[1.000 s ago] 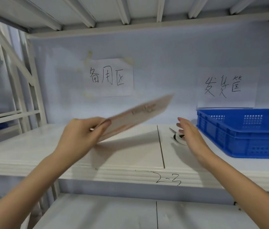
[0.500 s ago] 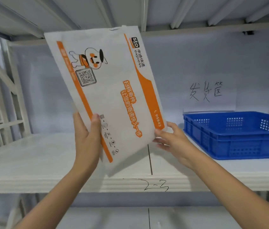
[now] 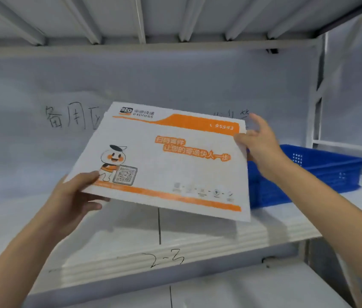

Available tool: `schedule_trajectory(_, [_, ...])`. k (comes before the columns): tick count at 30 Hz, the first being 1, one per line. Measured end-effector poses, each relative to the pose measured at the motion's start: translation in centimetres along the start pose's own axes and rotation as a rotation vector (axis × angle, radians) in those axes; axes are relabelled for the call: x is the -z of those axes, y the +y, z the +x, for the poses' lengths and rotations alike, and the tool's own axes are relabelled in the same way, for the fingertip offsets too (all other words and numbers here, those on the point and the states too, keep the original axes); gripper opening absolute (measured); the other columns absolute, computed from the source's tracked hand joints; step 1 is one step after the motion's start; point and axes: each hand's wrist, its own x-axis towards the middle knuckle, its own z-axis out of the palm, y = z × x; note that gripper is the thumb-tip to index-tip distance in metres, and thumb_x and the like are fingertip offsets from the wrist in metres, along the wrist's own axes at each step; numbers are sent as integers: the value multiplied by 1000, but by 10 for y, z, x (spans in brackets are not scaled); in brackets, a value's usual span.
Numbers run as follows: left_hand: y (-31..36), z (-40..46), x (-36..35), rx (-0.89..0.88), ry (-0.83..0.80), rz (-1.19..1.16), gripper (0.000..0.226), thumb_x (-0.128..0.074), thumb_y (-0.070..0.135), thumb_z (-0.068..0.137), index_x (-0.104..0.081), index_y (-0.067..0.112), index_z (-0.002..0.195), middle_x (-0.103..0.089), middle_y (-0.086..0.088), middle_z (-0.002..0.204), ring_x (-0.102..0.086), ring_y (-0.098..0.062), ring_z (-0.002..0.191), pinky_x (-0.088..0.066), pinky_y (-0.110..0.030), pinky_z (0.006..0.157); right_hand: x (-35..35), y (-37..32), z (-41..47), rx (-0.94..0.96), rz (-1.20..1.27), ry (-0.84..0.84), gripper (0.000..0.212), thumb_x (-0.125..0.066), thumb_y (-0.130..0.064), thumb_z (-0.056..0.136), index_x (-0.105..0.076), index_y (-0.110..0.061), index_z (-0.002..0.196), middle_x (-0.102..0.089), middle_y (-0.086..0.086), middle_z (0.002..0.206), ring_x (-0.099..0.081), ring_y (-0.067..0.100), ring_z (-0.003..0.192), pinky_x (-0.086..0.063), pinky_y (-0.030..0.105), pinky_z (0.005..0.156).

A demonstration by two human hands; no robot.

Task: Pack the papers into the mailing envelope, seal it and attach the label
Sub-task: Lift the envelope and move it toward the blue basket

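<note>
A white and orange mailing envelope (image 3: 166, 161) with a cartoon figure, a QR code and printed text is held in the air above the shelf, lying landscape with its printed face up towards me. My left hand (image 3: 75, 194) grips its lower left corner, thumb on top. My right hand (image 3: 257, 143) pinches its upper right edge between thumb and fingers. No papers or label are visible.
The white metal shelf (image 3: 131, 238), marked "2-3" on its front edge, lies below the envelope. A blue plastic crate (image 3: 322, 172) stands on the shelf at the right, partly behind the envelope. Handwritten paper signs hang on the back wall (image 3: 69, 116).
The envelope has turned from upright portrait to landscape and tilted flatter. My right hand moved up from its lower corner to its right edge. The view shifted to the right.
</note>
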Motion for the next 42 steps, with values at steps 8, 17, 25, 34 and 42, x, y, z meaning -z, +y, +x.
schedule_trajectory(8, [-38, 26, -82, 103, -35, -58, 13, -56, 12, 97, -62, 13, 108, -77, -3, 83, -68, -12, 53, -54, -16, 50, 75, -6, 17, -266, 266, -50, 25, -58, -29, 96, -61, -15, 117, -73, 10, 110, -72, 21, 84, -58, 39, 74])
schedule_trajectory(17, [-79, 52, -185, -31, -110, 127, 18, -56, 22, 99, -60, 17, 116, -77, -4, 94, -69, -14, 62, -55, -23, 58, 157, 33, 31, -411, -261, -9, 16, -62, -16, 92, -63, -8, 106, -71, 4, 70, -61, 15, 55, -46, 21, 41])
schedule_trajectory(25, [-88, 79, -233, -100, -229, 689, 33, -61, 51, 89, -54, 26, 110, -59, 13, 104, -57, -11, 97, -42, -19, 69, 209, 44, 81, -269, -549, 216, 42, -73, -12, 85, -60, 13, 116, -44, 8, 64, -37, 18, 54, -36, 25, 44])
schedule_trajectory(34, [-115, 105, -252, -128, -201, 936, 50, -56, 71, 79, -48, 22, 81, -46, 3, 98, -42, -20, 103, -38, -32, 78, 223, 67, 134, -50, -889, 328, 42, -70, -35, 86, -63, -12, 120, -66, 12, 121, -60, 31, 107, -49, 48, 92])
schedule_trajectory(42, [-120, 112, -248, -174, -154, 900, 52, -48, 69, 84, -43, 18, 78, -48, 4, 89, -48, -19, 88, -44, -35, 76, 231, 96, 139, -53, -1150, 342, 40, -44, -40, 96, -64, -17, 123, -67, 18, 109, -58, 36, 94, -46, 39, 77])
